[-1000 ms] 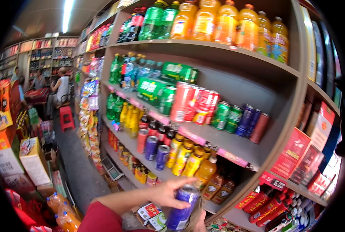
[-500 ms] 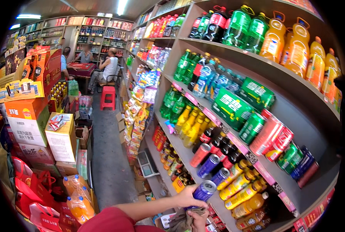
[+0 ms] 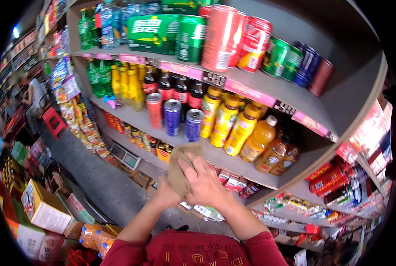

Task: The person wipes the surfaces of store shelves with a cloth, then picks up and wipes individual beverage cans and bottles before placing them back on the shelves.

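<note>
A brown cloth is bunched between my two hands, just in front of the shelf edge. My right hand lies over it, fingers curled and pressing on the cloth. My left hand closes round its lower left side. The drink can that was in my left hand is hidden, apparently under the cloth. Past the cloth, a pink can, a blue can and another blue can stand upright at the front of the shelf.
Yellow-capped bottles and an orange-brown bottle stand right of the cans. On the shelf above are a green multipack and larger cans. A red stool and cartons stand left, across the aisle.
The view has swung right, to face the shelf more squarely. My right hand has brought the cloth up over the blue can, which no longer shows. Both hands are now together on the cloth.
</note>
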Tool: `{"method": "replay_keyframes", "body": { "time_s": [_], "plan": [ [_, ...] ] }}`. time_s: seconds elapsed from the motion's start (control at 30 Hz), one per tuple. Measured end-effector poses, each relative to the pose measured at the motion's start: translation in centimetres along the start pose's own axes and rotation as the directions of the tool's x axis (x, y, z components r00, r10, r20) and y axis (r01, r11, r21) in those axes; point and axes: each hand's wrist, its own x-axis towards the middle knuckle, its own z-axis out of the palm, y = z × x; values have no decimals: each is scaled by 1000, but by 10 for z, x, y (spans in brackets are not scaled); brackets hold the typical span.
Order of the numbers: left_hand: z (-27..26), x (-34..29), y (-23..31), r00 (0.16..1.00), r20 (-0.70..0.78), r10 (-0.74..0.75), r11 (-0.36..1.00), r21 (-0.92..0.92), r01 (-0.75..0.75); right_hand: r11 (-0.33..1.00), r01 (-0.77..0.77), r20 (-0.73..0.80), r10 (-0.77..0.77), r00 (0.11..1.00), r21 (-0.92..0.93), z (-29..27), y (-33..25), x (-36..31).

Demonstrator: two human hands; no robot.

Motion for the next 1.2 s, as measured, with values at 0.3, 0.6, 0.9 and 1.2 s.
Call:
{"method": "replay_keyframes", "body": {
  "time_s": [0.3,0.6,0.9,1.2],
  "plan": [
    [9,-10,12,949,311,-44,998,-30,56,629,-440,438,170,883,642,-53,57,-22],
    [8,-11,14,887,462,1,999,-43,21,687,-213,431,-160,888,694,-37,68,-22],
    [2,-15,15,923,385,-21,928,350,-124,585,-327,400,4,916,742,-19,71,-25],
    [0,-8,14,951,89,296,807,510,-299,279,-468,370,339,865,839,-15,53,-42]
  ]
}}
